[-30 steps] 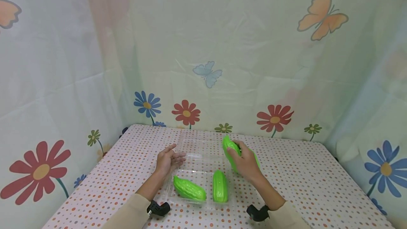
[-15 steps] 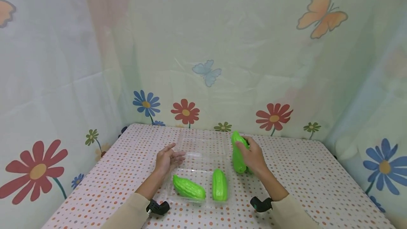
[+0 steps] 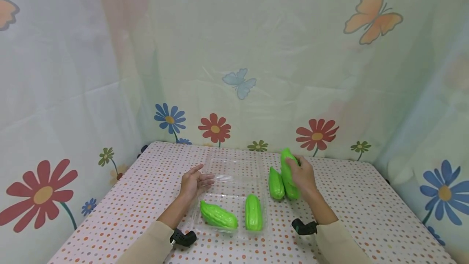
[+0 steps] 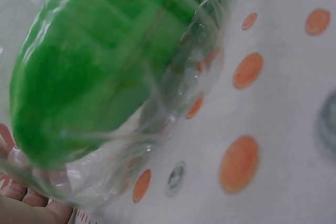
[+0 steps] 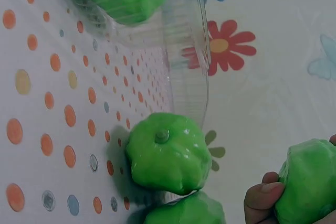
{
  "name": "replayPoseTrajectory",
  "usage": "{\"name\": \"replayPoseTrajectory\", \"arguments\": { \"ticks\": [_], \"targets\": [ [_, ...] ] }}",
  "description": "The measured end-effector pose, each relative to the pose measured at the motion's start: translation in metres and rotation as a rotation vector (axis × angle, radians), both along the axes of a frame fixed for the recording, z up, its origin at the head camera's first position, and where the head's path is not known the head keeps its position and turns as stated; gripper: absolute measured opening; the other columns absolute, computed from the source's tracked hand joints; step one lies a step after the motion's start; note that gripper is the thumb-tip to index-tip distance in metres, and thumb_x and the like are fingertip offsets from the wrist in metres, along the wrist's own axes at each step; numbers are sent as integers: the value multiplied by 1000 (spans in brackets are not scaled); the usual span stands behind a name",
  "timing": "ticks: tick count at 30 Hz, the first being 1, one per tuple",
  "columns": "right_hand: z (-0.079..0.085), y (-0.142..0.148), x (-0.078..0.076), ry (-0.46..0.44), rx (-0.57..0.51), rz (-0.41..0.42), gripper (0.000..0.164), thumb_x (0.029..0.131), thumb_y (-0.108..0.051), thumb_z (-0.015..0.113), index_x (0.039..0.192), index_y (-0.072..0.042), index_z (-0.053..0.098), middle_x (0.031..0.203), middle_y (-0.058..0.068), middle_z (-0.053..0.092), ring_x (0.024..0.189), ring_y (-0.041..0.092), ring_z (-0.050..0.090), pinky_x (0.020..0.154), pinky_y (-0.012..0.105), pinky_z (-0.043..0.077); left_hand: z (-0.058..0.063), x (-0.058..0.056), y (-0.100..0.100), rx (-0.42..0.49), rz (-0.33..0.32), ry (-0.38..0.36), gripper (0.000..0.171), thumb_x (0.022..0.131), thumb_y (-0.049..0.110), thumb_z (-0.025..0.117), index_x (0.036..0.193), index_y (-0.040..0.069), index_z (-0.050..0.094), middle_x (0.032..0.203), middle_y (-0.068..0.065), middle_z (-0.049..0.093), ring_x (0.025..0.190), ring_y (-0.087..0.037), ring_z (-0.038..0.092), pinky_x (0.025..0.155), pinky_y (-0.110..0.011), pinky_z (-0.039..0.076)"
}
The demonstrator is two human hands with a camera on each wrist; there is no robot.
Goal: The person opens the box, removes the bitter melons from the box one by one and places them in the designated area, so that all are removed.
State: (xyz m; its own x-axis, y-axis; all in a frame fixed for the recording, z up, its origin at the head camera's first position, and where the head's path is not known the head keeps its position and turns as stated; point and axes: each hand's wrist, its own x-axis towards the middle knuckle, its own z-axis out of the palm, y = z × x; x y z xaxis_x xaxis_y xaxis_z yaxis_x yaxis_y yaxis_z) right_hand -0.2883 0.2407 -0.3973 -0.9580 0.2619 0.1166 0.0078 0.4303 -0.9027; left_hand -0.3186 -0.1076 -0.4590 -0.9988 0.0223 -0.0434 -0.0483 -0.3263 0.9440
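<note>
My right hand [image 3: 303,174] grips a bright green bitter melon [image 5: 310,182], with thumb and fingers curled round it. Below the hand, two more bitter melons lie side by side on the table: a left one [image 3: 276,184] and a right one partly hidden behind the hand. A clear plastic clamshell box [image 3: 230,179] lies spread out with its lid away from me. Inside its near half are a slanted bitter melon [image 3: 218,216] and a straight one [image 3: 253,213]. My left hand [image 3: 190,184] rests at the box's left side, fingers extended; its fingertips [image 4: 37,198] appear beside the clear wall.
The table [image 3: 146,199] has a white cover with coloured dots. A pale curtain [image 3: 271,52] printed with flowers and butterflies stands behind it and along both sides. A black wrist camera [image 3: 183,237] sits at my left cuff, another [image 3: 305,227] at my right.
My right hand has moved rightward with its bitter melon, from beside the box to over the pair on the table. Another bitter melon now shows left of it. The left hand has stayed put.
</note>
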Motion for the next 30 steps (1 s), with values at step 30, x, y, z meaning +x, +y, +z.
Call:
{"name": "replayPoseTrajectory", "arguments": {
  "ticks": [30],
  "targets": [
    [-12,25,-4,15,-123,-115,70,105,-49,42,157,-3,33,140,23,46,117,30,48,86,35,45,2,1,0,12,2,8,60,93,-2,40,154,-1,37,107,-24,74,79,-20,76,77,-36,60]
  ]
}}
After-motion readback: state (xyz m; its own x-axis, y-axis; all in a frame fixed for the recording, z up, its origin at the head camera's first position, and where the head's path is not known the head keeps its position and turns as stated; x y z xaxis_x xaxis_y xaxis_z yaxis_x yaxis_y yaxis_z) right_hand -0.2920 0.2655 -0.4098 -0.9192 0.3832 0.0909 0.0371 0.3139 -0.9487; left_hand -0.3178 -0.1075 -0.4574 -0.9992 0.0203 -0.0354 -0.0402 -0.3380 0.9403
